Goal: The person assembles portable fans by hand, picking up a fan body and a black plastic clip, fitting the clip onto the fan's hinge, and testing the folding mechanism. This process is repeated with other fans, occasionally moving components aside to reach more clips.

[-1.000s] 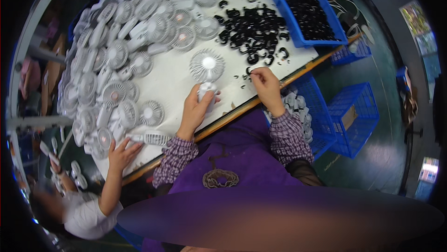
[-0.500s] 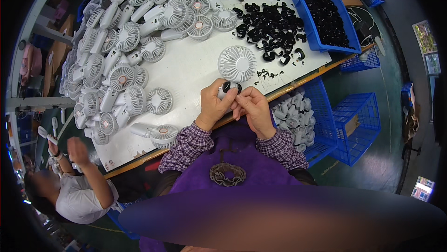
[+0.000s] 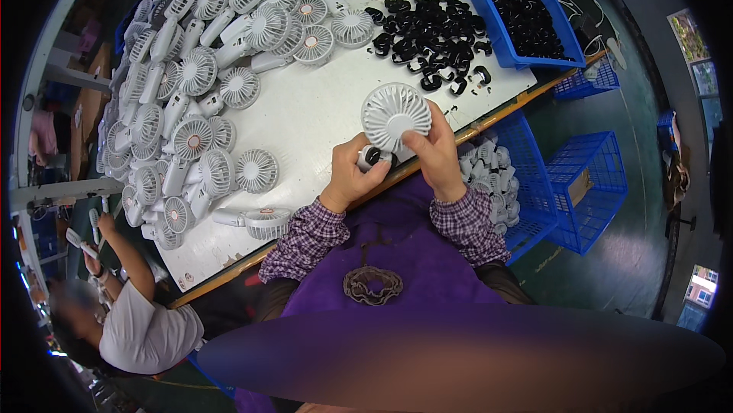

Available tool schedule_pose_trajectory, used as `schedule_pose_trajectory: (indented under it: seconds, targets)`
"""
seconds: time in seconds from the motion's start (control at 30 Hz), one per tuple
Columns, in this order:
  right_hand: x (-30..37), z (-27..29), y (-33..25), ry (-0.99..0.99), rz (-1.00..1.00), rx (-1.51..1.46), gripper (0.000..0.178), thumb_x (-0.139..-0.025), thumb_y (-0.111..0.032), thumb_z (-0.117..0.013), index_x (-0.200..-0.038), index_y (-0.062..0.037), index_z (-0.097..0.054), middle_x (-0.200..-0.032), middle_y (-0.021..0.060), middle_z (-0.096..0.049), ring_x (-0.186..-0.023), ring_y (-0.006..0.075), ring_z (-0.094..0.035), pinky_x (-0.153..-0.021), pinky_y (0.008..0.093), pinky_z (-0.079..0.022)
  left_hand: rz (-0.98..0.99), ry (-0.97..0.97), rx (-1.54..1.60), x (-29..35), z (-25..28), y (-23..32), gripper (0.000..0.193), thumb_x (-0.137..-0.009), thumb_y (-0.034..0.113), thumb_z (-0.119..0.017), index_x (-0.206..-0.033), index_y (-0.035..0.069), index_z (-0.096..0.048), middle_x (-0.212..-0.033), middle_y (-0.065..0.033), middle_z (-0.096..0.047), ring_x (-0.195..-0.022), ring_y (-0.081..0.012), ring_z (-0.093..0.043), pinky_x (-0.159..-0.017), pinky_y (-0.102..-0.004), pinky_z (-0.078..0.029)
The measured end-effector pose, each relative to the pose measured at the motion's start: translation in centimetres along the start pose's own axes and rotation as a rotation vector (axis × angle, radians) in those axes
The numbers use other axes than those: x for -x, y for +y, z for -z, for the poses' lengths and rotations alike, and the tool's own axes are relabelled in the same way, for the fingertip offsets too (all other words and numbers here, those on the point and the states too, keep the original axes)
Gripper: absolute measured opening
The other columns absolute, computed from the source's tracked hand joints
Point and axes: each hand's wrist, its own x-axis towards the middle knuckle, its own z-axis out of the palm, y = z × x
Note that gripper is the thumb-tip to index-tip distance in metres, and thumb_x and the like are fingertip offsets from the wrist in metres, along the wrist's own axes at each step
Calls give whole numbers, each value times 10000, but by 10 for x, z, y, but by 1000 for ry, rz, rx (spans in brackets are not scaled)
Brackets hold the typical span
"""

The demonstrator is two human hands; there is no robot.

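Note:
A white handheld fan [image 3: 393, 108] is held between my two hands above the front edge of the table. My left hand [image 3: 347, 176] is closed round the handle end, its thumb beside a curved black piece [image 3: 373, 155] fitted there. My right hand [image 3: 440, 159] grips the fan's round head from the right, thumb on the front grille and fingers behind it. The lower handle is partly hidden by my fingers. Loose curved black pieces [image 3: 439, 35] lie in a heap on the table beyond the fan.
Many white fans [image 3: 198, 69] are piled along the left of the white table [image 3: 321, 108]. A blue bin [image 3: 519, 58] of black pieces stands far right. Blue crates [image 3: 584, 191] sit below the right edge, one with white fan parts [image 3: 492, 176]. A co-worker [image 3: 141, 321] handles fans at lower left.
My right hand has left the handle end and moved up onto the fan's head. The head is tilted up off the table. The view has shifted slightly. The co-worker's arms have moved.

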Motion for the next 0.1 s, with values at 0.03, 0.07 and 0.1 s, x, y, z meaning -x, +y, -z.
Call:
schedule_pose_trajectory:
  seconds: [0.03, 0.07, 0.1]
  targets:
    - [1, -7, -9, -22, 45, 17, 564, -821, -127, -680, -1283, 37, -401, -1174, 107, -547, -1085, 164, -531, -952, 298, -409, -91, 63, 35, 0, 0, 1, 370, -705, 299, -683, -910, -1, -613, -732, -111, -642, -619, -181, -616, -587, -280, -479]
    - [1, -6, -8, -9, 10, -12, 575, -828, -141, -680, -1293, 34, -391, -1186, 109, -541, -1090, 168, -530, -958, 302, -406, -15, 22, 37, 0, 3, 3, 448, -676, 338, -679, -952, -10, -621, -736, -113, -646, -616, -196, -618, -591, -275, -480]
    - [-2, -1, -6, 3, -26, -42, 586, -835, -154, -680, -1303, 31, -382, -1198, 110, -535, -1095, 172, -529, -964, 306, -404, -14, 22, 36, 1, 3, 4, 448, -676, 338, -679, -952, -10, -621, -736, -113, -646, -616, -196, -618, -591, -275, -480]
